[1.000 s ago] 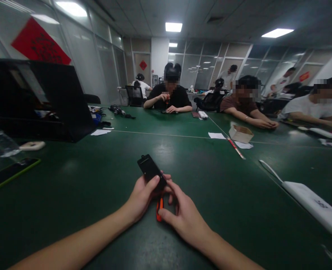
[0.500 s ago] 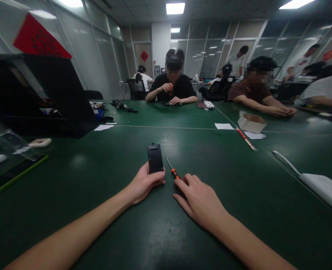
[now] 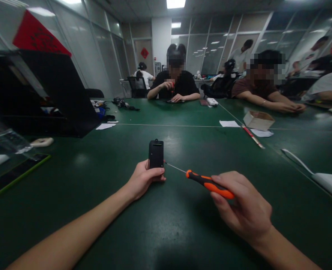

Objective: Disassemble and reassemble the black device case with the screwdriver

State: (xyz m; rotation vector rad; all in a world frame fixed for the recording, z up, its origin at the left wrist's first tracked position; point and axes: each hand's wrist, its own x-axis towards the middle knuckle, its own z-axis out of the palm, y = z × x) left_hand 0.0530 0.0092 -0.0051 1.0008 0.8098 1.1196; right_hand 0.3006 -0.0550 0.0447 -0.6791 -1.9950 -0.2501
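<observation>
My left hand [image 3: 143,178] is closed round the lower end of a small black device [image 3: 156,153] lying on the green table [image 3: 98,176]. My right hand [image 3: 243,208] is closed on the orange and black handle of a screwdriver [image 3: 208,183]. The screwdriver's thin metal shaft points left, and its tip reaches the right edge of the black device.
A black open case [image 3: 44,97] and a green-edged tablet [image 3: 14,174] lie at the left. A white cable and adapter [image 3: 323,178] lie at the right. A cardboard box [image 3: 258,120], papers and a red pen lie further back, where several people sit.
My right hand lifted the screwdriver from the table and moved right, so its tip now points at the device. My left hand set the device down flat and still holds it.
</observation>
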